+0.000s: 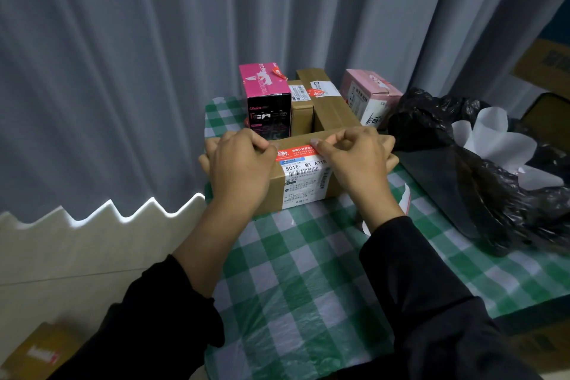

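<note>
On the green checked tablecloth point(296, 271), at 12 o'clock from the person, lies a brown parcel point(303, 185). The left hand point(239, 163) grips its left end, fingers curled over the far edge. The right hand point(354, 160) pinches the right end of the red sticker point(296, 152) on top. Behind the parcel stand a magenta box point(265, 86) at 11 o'clock, brown cartons point(330, 108) at 12 and a pale pink box point(370, 95) at 1. A black bag point(462, 170) lies at 3.

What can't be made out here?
Head view, parcel ends: covered by left hand and right hand.
Head view, red sticker right end: under right hand's pinch.
Head view, label print: too small.
Head view, brown box bottom left: blurred, cut by frame edge.
</note>
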